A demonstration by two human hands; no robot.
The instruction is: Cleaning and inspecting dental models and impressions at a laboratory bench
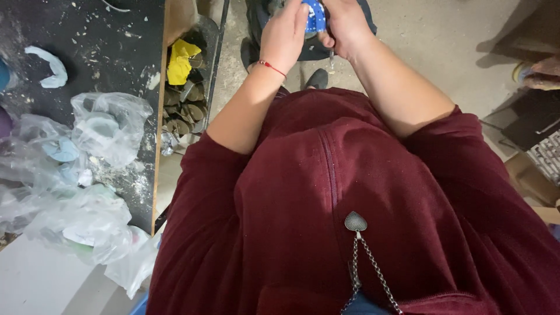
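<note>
While we look down from the head camera, our left hand [284,36] and right hand [344,26] meet at the top edge of the view, both closed around a small blue object with white specks [315,16], held in the air above the concrete floor [431,41]. Most of it is hidden by our fingers, so we cannot tell what it is. To handle it well, we judge a steady left-hand grip matters while the right works it, kept lower so we can see it. To our left stands a dark worktop [111,41] dusted with white crumbs, carrying crumpled clear plastic bags [108,125]. Beside it a bin [186,93] holds yellow scraps.
</note>
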